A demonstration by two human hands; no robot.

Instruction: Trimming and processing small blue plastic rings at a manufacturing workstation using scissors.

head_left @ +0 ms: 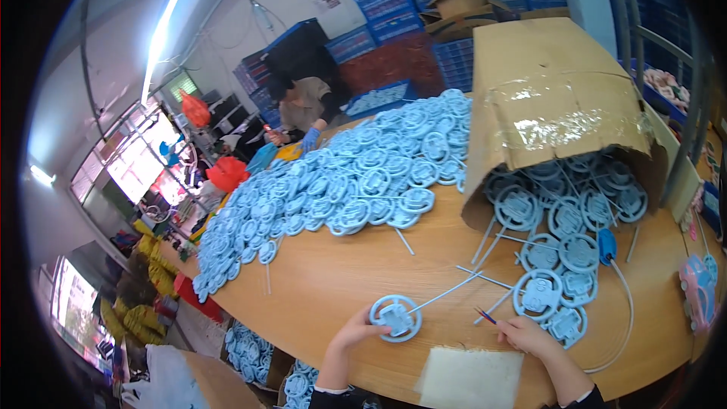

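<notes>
Smooth plastic-looking ringed disc (396, 320), smooth wood-look tabletop (333, 265); matt cardboard box (556, 53), glossy clear tape (560, 130)

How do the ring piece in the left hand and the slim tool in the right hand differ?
The ring piece is round and broad; the slim tool is narrow. The ring piece is light blue, the slim tool mostly dark. Each is held: one in the left hand, one in the right hand.

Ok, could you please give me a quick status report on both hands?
Left hand gripping round blue part. Right hand holding slim dark tool. Other blue parts lying close beyond right hand.
</notes>
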